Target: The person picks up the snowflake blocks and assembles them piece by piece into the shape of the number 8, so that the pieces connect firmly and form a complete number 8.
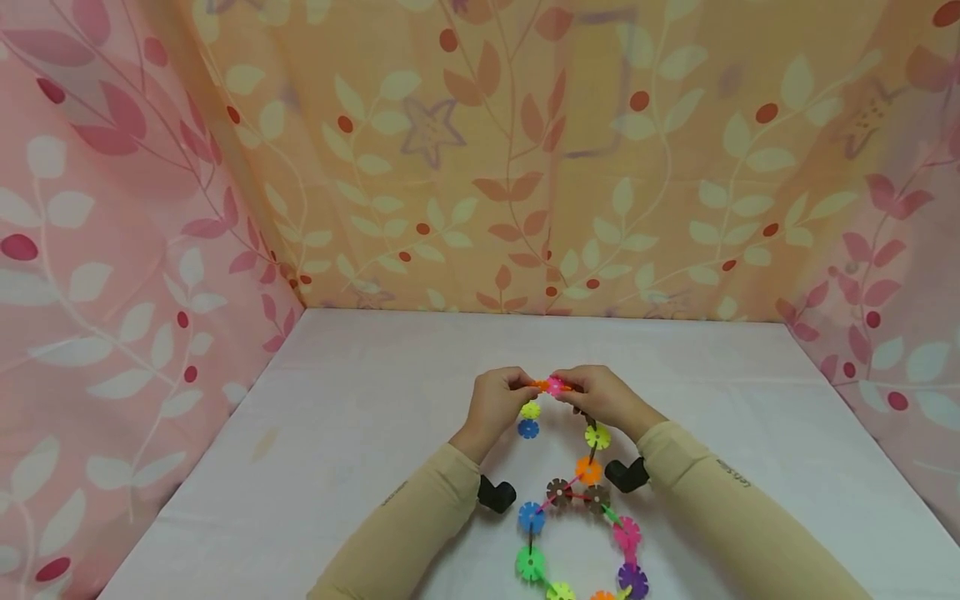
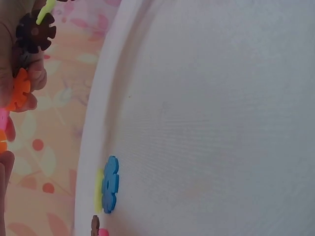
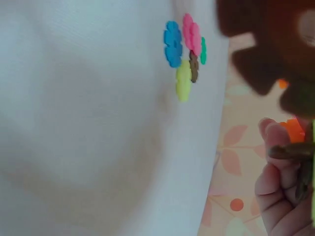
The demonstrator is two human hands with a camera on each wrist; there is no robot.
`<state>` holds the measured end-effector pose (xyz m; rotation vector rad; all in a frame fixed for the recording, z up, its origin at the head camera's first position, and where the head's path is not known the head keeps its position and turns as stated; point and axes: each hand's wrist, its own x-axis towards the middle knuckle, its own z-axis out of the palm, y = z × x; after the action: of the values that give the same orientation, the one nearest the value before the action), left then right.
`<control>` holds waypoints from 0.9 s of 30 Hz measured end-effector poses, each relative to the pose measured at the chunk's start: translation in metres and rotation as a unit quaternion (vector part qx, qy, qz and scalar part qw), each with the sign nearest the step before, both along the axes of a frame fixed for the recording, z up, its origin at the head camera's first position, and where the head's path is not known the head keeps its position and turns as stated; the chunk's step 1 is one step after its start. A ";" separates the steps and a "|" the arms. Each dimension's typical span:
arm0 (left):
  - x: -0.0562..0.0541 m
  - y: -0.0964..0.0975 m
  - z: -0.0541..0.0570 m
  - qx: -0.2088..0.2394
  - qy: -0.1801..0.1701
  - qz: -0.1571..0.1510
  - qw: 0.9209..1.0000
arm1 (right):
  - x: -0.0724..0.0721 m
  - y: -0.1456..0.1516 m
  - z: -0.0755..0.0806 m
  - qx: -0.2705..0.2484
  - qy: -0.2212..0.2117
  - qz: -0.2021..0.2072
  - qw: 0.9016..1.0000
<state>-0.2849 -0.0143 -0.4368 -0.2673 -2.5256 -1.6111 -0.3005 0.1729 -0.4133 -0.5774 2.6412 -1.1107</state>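
My left hand pinches an orange notched plastic disc between thumb and fingers. Across from it, my right hand grips another orange disc, and a pink disc joins the two. A brown disc sits by the right fingers. From there a linked chain runs down through a yellow disc and an orange one to a ring of coloured discs, including a blue disc and a green disc. The ring's near side is cut off by the head view's lower edge.
Below the left hand, a loose yellow disc and blue disc lie on the white table. Black wrist mounts show beside both sleeves. Patterned curtains enclose the back and sides.
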 end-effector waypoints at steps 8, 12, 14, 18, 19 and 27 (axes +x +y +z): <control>-0.004 0.002 -0.007 0.055 0.012 -0.019 0.998 | 0.002 0.002 0.001 -0.012 0.022 0.005 1.000; -0.005 0.002 -0.009 0.082 0.014 -0.029 0.996 | 0.004 0.003 0.002 -0.030 0.013 0.004 0.999; -0.006 0.002 -0.010 0.095 0.016 -0.033 0.995 | 0.005 0.002 0.002 -0.039 0.008 0.003 0.999; -0.007 0.001 -0.010 0.093 0.025 -0.044 0.994 | 0.005 0.003 0.003 -0.042 0.002 0.003 0.999; -0.007 0.000 -0.010 0.087 0.023 -0.049 0.995 | 0.005 0.003 0.003 -0.038 -0.002 0.007 0.999; -0.017 -0.014 -0.003 -0.071 -0.034 -0.075 0.994 | 0.000 0.012 -0.001 0.002 0.022 0.012 1.000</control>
<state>-0.3018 -0.0281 -0.4395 -0.4345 -2.7359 -1.5147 -0.3001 0.1850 -0.4144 -0.6392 2.6660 -1.0967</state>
